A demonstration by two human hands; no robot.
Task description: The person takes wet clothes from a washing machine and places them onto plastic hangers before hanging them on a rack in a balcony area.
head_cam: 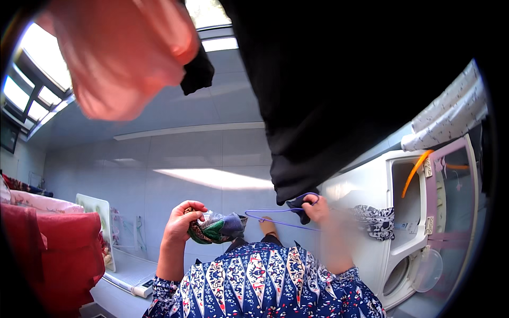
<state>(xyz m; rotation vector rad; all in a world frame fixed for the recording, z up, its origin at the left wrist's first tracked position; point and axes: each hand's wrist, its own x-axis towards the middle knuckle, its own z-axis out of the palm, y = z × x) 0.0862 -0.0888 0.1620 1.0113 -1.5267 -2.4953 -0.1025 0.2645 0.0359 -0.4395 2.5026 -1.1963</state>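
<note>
My left hand (186,219) grips a bunched cloth garment (218,228) with green, blue-grey and brown patterned parts, which hangs to the right of the fingers. In my right hand (316,209) is a purple clothes hanger (274,212), held by its hook end, with its loop reaching left toward the garment. The garment and the hanger are apart. Just above my right hand hangs the lower end of a large black garment (294,175). Which item the small dark cloth beside my right fingers belongs to, I cannot tell.
A pink garment (127,59) hangs close at the upper left. Red cloth (67,242) drapes at the left, beside a white-edged board (95,230). At right stands a twin-tub washing machine (358,183), lids raised, with an orange hose (415,173) and black-and-white patterned cloth (377,222) over its edge.
</note>
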